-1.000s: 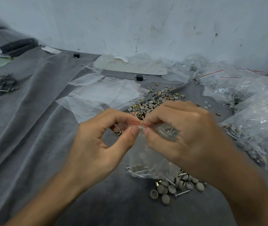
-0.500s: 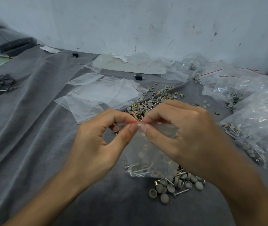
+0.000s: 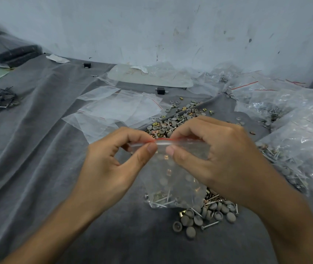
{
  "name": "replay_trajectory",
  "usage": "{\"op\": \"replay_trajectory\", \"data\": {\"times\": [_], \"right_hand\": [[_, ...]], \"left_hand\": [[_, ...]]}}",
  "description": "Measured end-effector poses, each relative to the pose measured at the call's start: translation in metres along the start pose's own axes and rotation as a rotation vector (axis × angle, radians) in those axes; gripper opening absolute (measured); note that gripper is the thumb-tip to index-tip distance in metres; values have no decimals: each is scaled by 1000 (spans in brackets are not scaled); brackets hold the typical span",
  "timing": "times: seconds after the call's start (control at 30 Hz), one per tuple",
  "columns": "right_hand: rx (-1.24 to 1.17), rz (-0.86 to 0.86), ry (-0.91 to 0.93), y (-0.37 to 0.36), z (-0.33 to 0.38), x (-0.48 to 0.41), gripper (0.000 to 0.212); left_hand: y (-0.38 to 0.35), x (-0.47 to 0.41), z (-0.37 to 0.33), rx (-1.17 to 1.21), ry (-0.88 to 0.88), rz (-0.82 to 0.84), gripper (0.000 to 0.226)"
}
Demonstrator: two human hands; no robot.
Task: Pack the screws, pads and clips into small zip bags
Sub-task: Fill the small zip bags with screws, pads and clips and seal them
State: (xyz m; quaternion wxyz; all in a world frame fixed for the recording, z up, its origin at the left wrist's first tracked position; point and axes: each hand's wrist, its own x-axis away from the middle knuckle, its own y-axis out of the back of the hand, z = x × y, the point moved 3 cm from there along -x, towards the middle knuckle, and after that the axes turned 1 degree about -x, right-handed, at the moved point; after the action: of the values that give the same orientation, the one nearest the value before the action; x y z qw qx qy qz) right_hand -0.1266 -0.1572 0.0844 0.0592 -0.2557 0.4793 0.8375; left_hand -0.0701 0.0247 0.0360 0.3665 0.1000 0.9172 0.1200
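A small clear zip bag (image 3: 172, 180) with a red-lined top hangs between my hands above the grey cloth. Screws, grey pads and brass clips lie in its bottom. My left hand (image 3: 113, 166) pinches the zip strip at its left end with thumb and forefinger. My right hand (image 3: 216, 157) pinches the strip just to the right, fingers curled over the bag's top. Beneath the bag lies a loose heap of grey pads and screws (image 3: 205, 216). A second heap of pads, clips and screws (image 3: 174, 122) lies behind my hands.
Empty zip bags (image 3: 121, 109) are spread on the grey cloth (image 3: 37, 149) at centre left. Filled bags (image 3: 294, 134) pile up on the right. A black bundle of ties (image 3: 3, 98) lies far left. A wall closes the back.
The bag's top has been drawn out flatter and wider between my thumbs. Both hands have stayed in nearly the same place, and the bag hangs a little lower.
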Motion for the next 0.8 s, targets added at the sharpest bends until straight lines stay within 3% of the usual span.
{"op": "replay_trajectory", "data": {"times": [0.57, 0.8], "right_hand": [[-108, -44, 1, 16, -17, 0, 9], [-211, -77, -58, 30, -29, 2, 21]], "left_hand": [[9, -3, 10, -83, -32, 11, 3], [9, -5, 18, -57, 6, 8, 6]]}}
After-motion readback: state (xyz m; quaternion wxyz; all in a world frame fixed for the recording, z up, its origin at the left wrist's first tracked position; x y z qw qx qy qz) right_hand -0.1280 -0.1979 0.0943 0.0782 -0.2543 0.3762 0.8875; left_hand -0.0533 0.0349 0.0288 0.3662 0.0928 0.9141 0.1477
